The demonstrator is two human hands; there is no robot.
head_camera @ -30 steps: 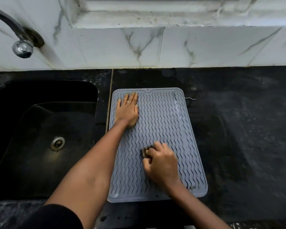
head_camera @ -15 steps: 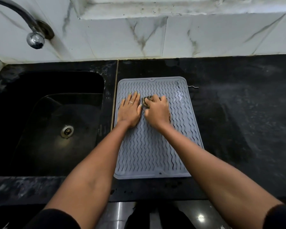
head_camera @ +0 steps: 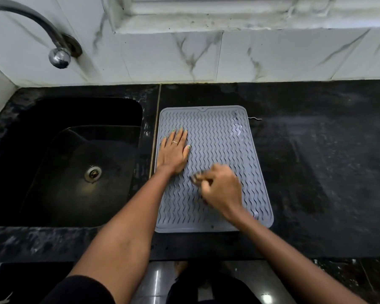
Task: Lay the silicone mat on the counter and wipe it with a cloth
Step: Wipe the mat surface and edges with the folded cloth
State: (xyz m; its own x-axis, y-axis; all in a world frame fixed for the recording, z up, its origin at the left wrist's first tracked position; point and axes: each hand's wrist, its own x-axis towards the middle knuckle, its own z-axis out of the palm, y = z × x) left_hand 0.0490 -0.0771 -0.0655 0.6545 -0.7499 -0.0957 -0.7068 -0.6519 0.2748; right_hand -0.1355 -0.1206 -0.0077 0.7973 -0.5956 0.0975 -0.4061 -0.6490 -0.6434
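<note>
Here the grey silicone mat (head_camera: pixel 215 150) lies flat on the black counter (head_camera: pixel 316 161), just right of the sink (head_camera: pixel 64 161). The left hand (head_camera: pixel 174 152) presses on its left part, fingers straight and together. The right hand (head_camera: pixel 221 188), blurred, has fingers curled around a dark cloth (head_camera: pixel 195 179) near the middle of the mat.

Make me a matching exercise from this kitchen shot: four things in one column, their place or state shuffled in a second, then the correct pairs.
1. left hand
2. right hand
3. silicone mat
4. tap

A. grips a dark cloth, blurred
B. above the sink, on the wall
C. pressed flat on the mat's left part
D. lies flat on the black counter

Pairs: 1-C, 2-A, 3-D, 4-B
</note>
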